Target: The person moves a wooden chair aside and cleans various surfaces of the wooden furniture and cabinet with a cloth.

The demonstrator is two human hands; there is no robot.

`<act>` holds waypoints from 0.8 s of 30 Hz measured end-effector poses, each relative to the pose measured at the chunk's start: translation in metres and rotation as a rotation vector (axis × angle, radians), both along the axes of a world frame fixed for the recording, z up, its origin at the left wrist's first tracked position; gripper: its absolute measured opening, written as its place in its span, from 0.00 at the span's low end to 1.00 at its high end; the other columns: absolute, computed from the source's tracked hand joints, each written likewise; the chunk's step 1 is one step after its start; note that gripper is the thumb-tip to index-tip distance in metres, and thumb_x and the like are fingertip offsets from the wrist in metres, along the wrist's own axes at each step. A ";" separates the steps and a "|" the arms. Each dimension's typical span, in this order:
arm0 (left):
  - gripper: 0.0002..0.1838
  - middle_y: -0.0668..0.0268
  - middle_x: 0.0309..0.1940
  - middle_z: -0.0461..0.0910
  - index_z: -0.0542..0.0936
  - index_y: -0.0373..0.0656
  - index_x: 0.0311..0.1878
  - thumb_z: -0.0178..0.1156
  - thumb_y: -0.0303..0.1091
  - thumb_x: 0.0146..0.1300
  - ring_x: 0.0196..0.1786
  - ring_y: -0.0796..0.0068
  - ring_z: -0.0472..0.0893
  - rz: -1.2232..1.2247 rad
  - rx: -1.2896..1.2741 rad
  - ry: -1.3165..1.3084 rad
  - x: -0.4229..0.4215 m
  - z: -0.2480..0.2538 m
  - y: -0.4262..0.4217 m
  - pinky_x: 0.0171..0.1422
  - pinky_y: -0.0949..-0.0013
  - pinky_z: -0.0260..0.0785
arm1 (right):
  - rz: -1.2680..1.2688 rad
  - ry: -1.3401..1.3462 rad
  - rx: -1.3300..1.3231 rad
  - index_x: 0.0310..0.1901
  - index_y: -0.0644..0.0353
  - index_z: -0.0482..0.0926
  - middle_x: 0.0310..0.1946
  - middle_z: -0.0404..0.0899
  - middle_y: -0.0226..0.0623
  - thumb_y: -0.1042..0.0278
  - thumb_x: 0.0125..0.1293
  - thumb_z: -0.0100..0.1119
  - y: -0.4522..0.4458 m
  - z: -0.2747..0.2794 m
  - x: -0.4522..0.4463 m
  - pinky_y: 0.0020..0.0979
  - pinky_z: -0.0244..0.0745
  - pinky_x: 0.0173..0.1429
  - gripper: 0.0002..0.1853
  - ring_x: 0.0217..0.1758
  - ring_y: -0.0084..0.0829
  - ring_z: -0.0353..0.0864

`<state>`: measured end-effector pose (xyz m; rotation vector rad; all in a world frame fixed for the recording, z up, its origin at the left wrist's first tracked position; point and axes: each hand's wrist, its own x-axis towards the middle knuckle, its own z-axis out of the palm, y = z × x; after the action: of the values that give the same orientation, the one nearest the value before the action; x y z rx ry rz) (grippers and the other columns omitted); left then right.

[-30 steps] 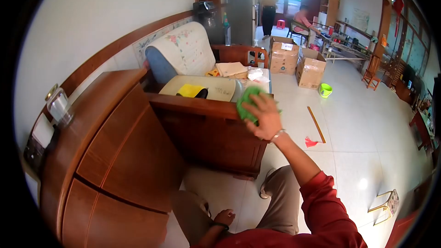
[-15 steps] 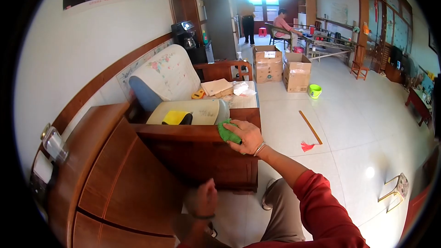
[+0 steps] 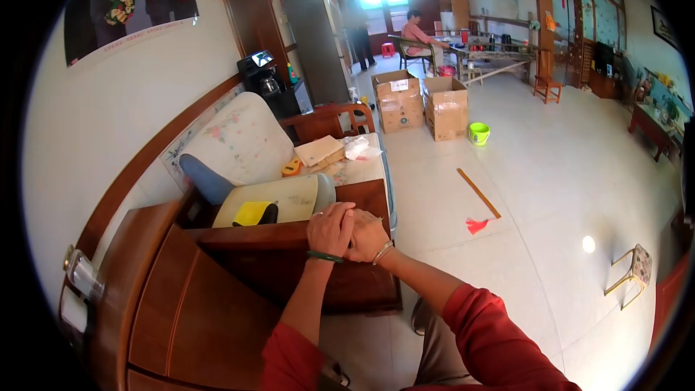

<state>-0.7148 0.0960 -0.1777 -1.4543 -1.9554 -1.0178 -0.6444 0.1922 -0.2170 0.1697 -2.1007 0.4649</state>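
Observation:
My left hand (image 3: pixel 330 232) and my right hand (image 3: pixel 367 234) are pressed together over the wooden sofa's armrest (image 3: pixel 250 234), near its front end. The left fingers are bent and overlap the right hand. The right hand is closed too; the green cloth it gripped a moment ago is hidden behind the hands. A dark green bangle is on the left wrist, a pale bracelet on the right. Just beyond the armrest lie a yellow and black item (image 3: pixel 255 213) and a cream cushion (image 3: pixel 286 197).
A wooden cabinet (image 3: pixel 203 304) stands at the left. Beyond the sofa are cardboard boxes (image 3: pixel 400 107), a lime bucket (image 3: pixel 478 134) and a seated person (image 3: pixel 418 32). A stick with a red tassel (image 3: pixel 478 192) lies on the floor; a small stool (image 3: pixel 638 266) is at the right.
My left hand has risen from low beside the cabinet to meet my right hand. The green cloth has gone out of sight. The view has shifted and tilted a little.

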 end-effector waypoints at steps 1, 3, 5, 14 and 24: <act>0.12 0.63 0.36 0.81 0.79 0.45 0.41 0.49 0.39 0.63 0.41 0.59 0.79 -0.004 -0.012 -0.003 -0.004 0.000 0.001 0.46 0.58 0.68 | -0.004 -0.003 -0.012 0.39 0.65 0.76 0.39 0.76 0.48 0.59 0.41 0.65 -0.001 0.001 0.002 0.40 0.71 0.51 0.23 0.43 0.47 0.75; 0.18 0.59 0.37 0.80 0.79 0.49 0.41 0.40 0.44 0.66 0.42 0.54 0.77 0.095 -0.311 -0.158 -0.019 0.003 0.000 0.47 0.59 0.67 | -0.001 -0.049 0.005 0.40 0.64 0.76 0.40 0.75 0.48 0.57 0.42 0.65 -0.001 0.004 0.005 0.41 0.70 0.51 0.24 0.44 0.47 0.75; 0.22 0.59 0.38 0.80 0.80 0.51 0.41 0.35 0.48 0.67 0.43 0.53 0.77 0.159 -0.424 -0.186 -0.028 0.008 0.004 0.48 0.58 0.67 | 0.002 -0.031 -0.013 0.41 0.64 0.76 0.41 0.75 0.48 0.57 0.42 0.65 -0.002 0.004 0.003 0.41 0.70 0.52 0.25 0.45 0.47 0.75; 0.26 0.56 0.39 0.80 0.80 0.48 0.41 0.34 0.53 0.68 0.44 0.50 0.76 0.159 -0.220 -0.155 -0.014 0.004 0.003 0.49 0.53 0.66 | 0.047 -0.058 -0.085 0.46 0.62 0.75 0.46 0.75 0.46 0.57 0.41 0.66 0.001 0.008 0.011 0.40 0.70 0.55 0.28 0.49 0.47 0.74; 0.21 0.55 0.35 0.80 0.79 0.44 0.40 0.38 0.46 0.68 0.40 0.51 0.77 0.207 -0.217 -0.011 -0.010 -0.008 -0.004 0.47 0.55 0.67 | -0.035 0.091 -0.038 0.51 0.64 0.72 0.48 0.73 0.46 0.62 0.42 0.65 -0.012 0.004 0.018 0.41 0.67 0.56 0.30 0.52 0.47 0.72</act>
<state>-0.7249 0.0922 -0.1857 -1.3217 -2.2271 -0.7429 -0.6269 0.1802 -0.2131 0.1296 -2.0014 0.4671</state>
